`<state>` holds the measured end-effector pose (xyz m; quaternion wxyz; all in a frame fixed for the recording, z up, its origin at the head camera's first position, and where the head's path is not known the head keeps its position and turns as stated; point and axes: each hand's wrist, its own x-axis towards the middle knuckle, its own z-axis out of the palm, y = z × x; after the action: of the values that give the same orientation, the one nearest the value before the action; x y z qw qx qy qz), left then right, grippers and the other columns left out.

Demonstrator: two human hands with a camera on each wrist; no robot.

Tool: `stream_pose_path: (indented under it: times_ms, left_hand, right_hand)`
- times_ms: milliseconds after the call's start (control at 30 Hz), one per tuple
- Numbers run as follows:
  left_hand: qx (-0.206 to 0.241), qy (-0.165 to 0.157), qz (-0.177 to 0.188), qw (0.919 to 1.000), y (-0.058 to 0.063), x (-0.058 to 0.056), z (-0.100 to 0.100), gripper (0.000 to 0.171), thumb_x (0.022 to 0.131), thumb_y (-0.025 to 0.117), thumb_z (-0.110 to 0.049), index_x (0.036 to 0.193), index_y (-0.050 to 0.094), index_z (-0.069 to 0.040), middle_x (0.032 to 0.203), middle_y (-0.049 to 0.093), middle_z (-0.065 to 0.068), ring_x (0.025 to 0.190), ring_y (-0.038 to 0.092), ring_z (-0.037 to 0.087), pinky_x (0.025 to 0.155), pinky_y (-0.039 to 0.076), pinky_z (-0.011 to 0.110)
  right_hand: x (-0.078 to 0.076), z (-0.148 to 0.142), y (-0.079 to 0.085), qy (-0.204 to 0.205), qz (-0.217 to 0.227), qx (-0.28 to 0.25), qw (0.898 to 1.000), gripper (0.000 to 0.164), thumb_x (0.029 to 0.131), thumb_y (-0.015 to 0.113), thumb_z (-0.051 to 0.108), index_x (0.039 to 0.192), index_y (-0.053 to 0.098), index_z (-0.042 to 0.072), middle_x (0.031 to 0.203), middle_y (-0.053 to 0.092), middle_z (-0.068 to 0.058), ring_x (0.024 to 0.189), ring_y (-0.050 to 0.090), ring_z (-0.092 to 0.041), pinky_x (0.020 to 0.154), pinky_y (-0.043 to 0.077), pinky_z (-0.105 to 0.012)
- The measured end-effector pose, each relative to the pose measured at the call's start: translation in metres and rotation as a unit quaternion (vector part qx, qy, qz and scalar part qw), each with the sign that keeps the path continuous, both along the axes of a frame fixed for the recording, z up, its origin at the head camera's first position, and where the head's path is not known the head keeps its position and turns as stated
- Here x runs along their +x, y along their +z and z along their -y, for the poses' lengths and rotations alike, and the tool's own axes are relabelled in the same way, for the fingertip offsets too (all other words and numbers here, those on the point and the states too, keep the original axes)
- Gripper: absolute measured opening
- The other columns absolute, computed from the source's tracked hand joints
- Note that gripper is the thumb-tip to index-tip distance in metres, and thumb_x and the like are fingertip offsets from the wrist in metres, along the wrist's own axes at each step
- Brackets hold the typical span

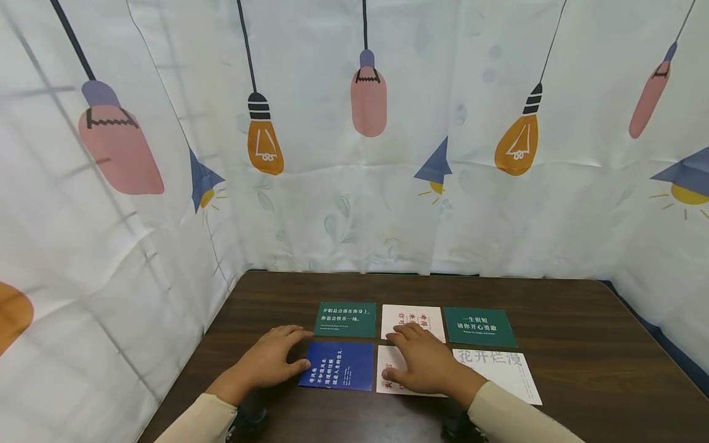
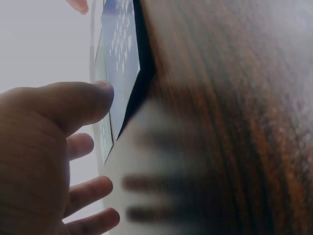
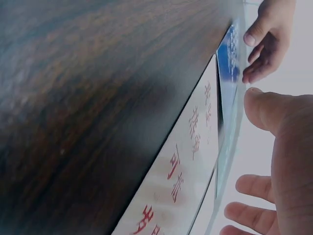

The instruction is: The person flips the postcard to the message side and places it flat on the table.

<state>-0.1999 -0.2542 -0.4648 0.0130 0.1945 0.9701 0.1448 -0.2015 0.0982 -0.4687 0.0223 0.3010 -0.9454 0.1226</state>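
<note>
My left hand (image 1: 264,364) is at the left side of a dark blue card (image 1: 339,366), fingers spread. Its thumb is at that card's left edge, and its index fingertip lies by the corner of a green card (image 1: 344,320). In the left wrist view the thumb overlaps the blue card (image 2: 122,58); contact is hard to judge. My right hand (image 1: 423,363), fingers loosely extended, is over a white card with red writing (image 1: 387,355), partly covering it. Its fingertips overlap another white card (image 1: 421,312) behind. The right wrist view shows that hand gripping nothing above the red-lettered card (image 3: 186,147).
The cards lie in two rows on a brown wooden table (image 1: 581,344). A second green card (image 1: 480,326) sits at the back right, and a white card with grey lettering (image 1: 501,372) is at the front right. Patterned white curtains (image 1: 316,209) surround the table.
</note>
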Motion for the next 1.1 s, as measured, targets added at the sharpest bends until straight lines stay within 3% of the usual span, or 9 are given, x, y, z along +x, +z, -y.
stream_pose_path:
  times_ms: [633,1100]
  left_hand:
    - [-0.008,0.007,-0.002,0.9999,-0.004,-0.003,-0.001,0.054,0.088,0.079,-0.039,0.135,0.066,-0.018,0.141,0.057,0.011,0.133,0.049,0.039,0.109,0.035,0.062]
    - [-0.002,-0.014,-0.007,0.9999,-0.006,-0.004,0.002,0.054,0.088,0.080,-0.039,0.134,0.067,-0.015,0.139,0.058,0.012,0.132,0.050,0.039,0.108,0.036,0.062]
  right_hand:
    - [-0.001,0.022,-0.002,0.009,0.010,0.014,1.000,0.075,0.089,0.067,0.063,0.141,0.060,0.010,0.148,0.051,-0.012,0.140,0.043,-0.033,0.112,0.035,-0.052]
    - [-0.003,0.036,-0.005,0.008,-0.006,0.032,0.999,0.083,0.083,0.072,0.067,0.140,0.060,0.008,0.147,0.050,-0.014,0.138,0.043,-0.033,0.112,0.037,-0.050]
